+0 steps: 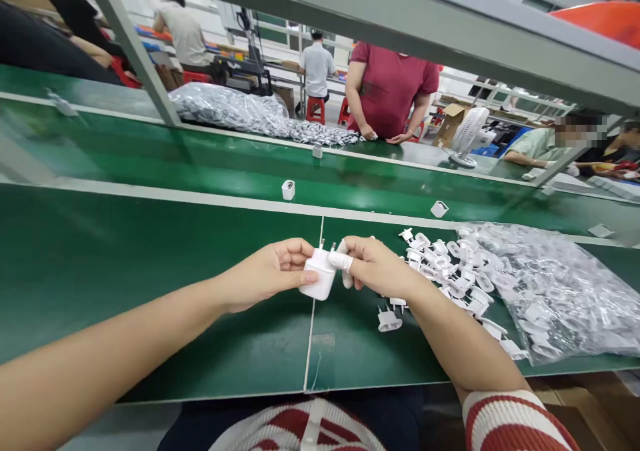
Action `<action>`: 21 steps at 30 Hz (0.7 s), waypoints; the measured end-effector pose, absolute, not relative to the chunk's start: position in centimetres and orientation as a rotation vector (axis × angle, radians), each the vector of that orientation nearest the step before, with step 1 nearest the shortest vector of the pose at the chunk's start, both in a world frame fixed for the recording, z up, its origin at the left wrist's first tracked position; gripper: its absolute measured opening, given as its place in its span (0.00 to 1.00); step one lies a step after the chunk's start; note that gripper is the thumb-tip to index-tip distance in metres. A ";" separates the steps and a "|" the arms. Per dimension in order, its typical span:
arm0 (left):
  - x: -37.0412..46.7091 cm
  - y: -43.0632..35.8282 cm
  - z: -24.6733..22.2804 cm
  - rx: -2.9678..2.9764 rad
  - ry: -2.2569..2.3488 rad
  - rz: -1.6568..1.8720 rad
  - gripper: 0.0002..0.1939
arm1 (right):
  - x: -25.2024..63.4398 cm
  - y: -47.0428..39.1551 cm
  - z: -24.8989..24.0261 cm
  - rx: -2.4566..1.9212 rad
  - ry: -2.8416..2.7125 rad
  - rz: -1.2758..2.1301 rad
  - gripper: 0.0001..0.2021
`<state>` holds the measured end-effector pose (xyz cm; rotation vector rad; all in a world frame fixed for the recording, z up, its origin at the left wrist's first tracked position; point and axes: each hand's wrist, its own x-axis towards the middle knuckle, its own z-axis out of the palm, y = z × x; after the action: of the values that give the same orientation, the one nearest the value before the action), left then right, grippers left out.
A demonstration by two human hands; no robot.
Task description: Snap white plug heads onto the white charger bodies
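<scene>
"While your left hand grips the white charger above the bench, what's just right of its far-end pins?"

"Your right hand; I cannot tell whether it pinches."

White charger, rounded corners, two metal pins up, slightly tilted, in left hand

The adapter is smooth plastic, its pins metal, the bag glossy plastic.

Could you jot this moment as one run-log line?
left hand: holds white plug | right hand: at its pronged end | on green tabletop: loose plug pieces, clear bag
</scene>
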<state>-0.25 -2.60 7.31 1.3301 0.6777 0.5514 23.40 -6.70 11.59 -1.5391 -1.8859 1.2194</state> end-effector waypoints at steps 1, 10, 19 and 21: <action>-0.9 -2.7 6.7 1.331 0.745 0.604 0.22 | 23.4 -6.8 11.7 -1.567 -1.942 1.126 0.07; -6.1 -5.8 0.8 1.505 1.222 1.422 0.26 | 23.5 -6.6 11.6 -1.720 -2.241 0.809 0.07; -7.9 -6.4 -0.4 1.845 1.508 1.471 0.16 | 23.0 -7.0 11.3 -1.736 -2.341 0.797 0.09; -8.0 -6.3 -0.3 1.825 1.510 1.363 0.17 | 23.0 -7.1 11.3 -1.731 -2.340 0.794 0.08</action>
<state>-7.98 -6.25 -0.34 1.8252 1.5103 1.3629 22.97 -7.06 11.32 -1.7313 -2.3403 0.7938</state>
